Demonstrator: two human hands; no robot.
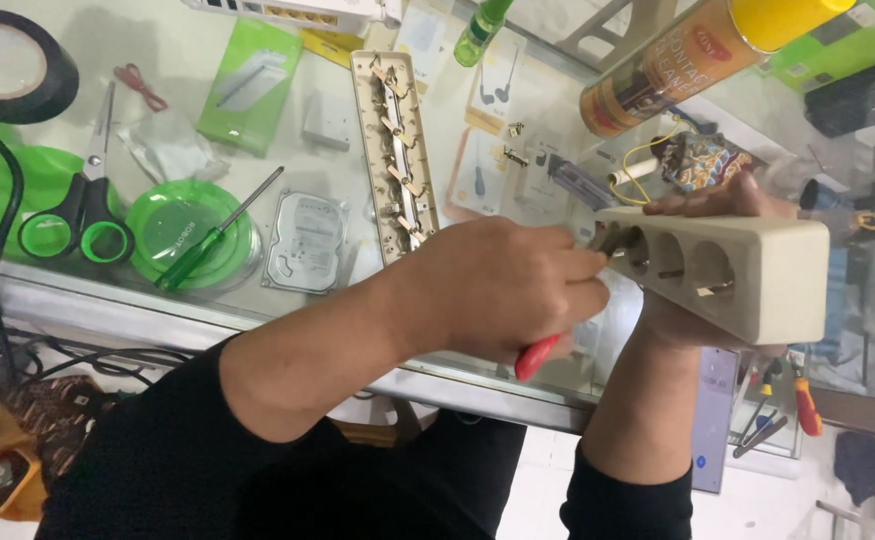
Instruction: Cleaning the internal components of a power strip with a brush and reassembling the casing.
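1. Green-handled scissors (pixel 77 215) and a green screwdriver (pixel 212 235) lie on the glass desk (pixel 47 285).
2. The strip's backplate (pixel 397 150) lies detached, contacts exposed, long axis running away from the person.
3. The left hand (pixel 502 285), closed around a red-handled tool (pixel 537 357), works at the end socket.
4. The right hand (pixel 702 205) clasps the beige socket housing (pixel 722 270) above the desk, long axis left-right, sockets facing the camera; reassembly appears unfinished.

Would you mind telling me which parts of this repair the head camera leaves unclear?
- Tool in the left hand: only its red handle end shows; the fist covers the rest, and the tip is blurred.
- Right hand: mostly behind the socket housing; only fingers on top and the wrist show.
- Phone: partly covered by the right forearm.
- Spray can: cut off by the top edge.
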